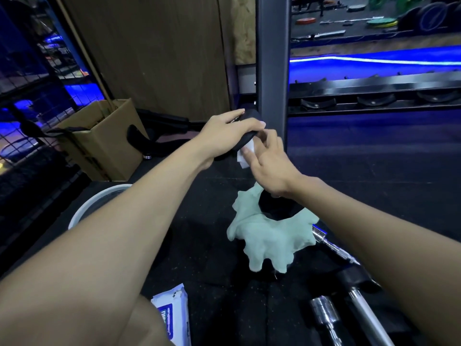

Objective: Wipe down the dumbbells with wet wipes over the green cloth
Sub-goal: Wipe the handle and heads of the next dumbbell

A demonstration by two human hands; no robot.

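A black dumbbell stands on end on the pale green cloth (269, 236), its lower head (277, 208) nested in the folds. My left hand (229, 133) grips the upper black head (245, 141) from above. My right hand (268, 161) pinches a white wet wipe (245, 156) and presses it against the underside of that upper head. The dumbbell's handle is hidden behind my right hand. A blue-and-white wet wipe pack (173, 313) lies on the dark floor near the bottom edge.
A white bucket (99, 198) stands at my left forearm. A cardboard box (104, 136) sits at the back left beside a wire cage. A dark steel post (273, 71) and a dumbbell rack (374, 96) rise behind. Chrome bars (349, 303) lie at the lower right.
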